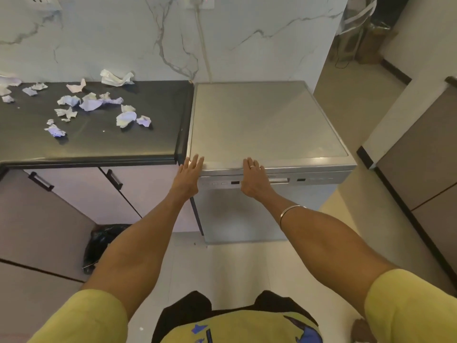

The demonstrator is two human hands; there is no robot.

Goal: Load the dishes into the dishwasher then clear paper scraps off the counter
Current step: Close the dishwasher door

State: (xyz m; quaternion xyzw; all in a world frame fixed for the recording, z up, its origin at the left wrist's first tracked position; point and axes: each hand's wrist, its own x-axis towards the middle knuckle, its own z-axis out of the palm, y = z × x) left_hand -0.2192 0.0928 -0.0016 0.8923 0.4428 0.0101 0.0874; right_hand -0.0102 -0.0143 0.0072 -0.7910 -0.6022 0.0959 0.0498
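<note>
Steel edge is lying under your straight fingers point(197, 160): your left hand point(189, 173) and right hand point(252, 177) are resting flat, gripping nothing, on the dishwasher point(267, 125) lid's front. Its door is looking closed, so you are likely finishing loading; press evenly. Paper scraps point(94, 102) are waiting on the dark counter point(138, 142) to your left, marble wall point(123, 40) behind.
</note>
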